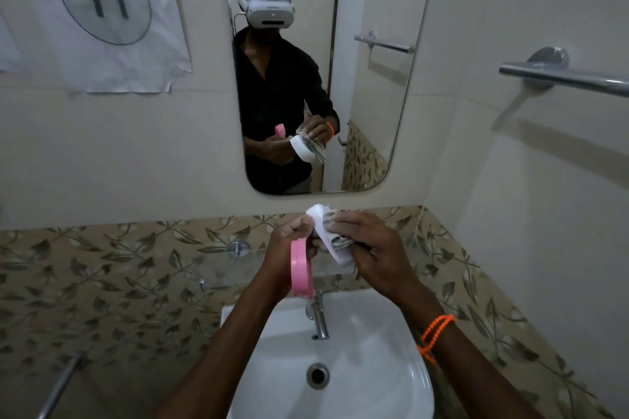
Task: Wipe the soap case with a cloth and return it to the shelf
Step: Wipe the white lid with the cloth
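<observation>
A white soap case [321, 224] is held above the sink [374, 367], in front of the mirror [374, 78]; its pink lid [301, 269] hangs open on the left side. The case is gripped by the left hand [292, 245], fingers curled round its edge. A patterned cloth [340, 240] is pressed into the case by the right hand [377, 248], fingers bent over the cloth. An orange bead bracelet [435, 333] is worn on the right wrist. A tap [320, 316] stands below the hands. A towel rail [561, 76] is fixed to the right wall, and a paper sheet numbered 11 [102, 10] is stuck on the left.
</observation>
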